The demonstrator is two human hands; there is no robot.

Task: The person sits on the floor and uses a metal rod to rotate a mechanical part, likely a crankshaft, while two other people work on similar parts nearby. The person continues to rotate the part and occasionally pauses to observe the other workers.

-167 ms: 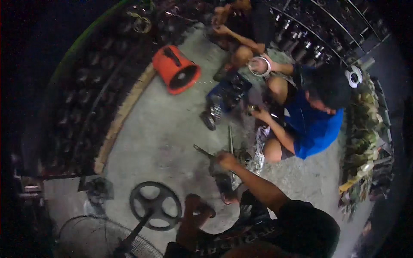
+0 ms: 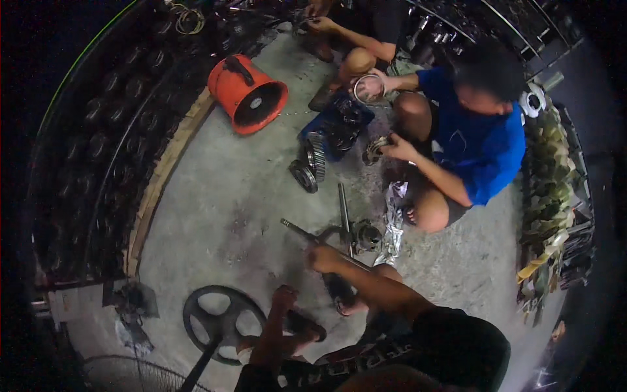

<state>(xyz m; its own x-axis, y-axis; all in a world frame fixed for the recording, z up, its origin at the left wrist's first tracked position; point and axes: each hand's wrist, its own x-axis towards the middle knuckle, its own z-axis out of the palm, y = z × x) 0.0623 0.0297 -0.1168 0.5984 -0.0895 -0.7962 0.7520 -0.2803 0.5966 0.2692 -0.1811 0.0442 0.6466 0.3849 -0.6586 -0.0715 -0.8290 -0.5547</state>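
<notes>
The right hand [image 2: 322, 259] is wrapped around the middle of a slender metal shaft [image 2: 298, 230], slanting over the concrete floor [image 2: 215, 209]; the left hand [image 2: 285, 297] lies between it and a round spoked base [image 2: 191, 317], its fingers too unclear to tell. The shaft looks stiff and fairly heavy, perhaps slick with oil; a mid-length hold should balance it. Its far end appears ridged. Beyond lie toothed metal gears [image 2: 317, 157] and a straight rod [image 2: 345, 212].

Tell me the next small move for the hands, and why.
Probably bring the left hand over to steady the metal shaft: only the right hand grips it, one end juts out past that fist, and I can make out nothing in the left.
</notes>
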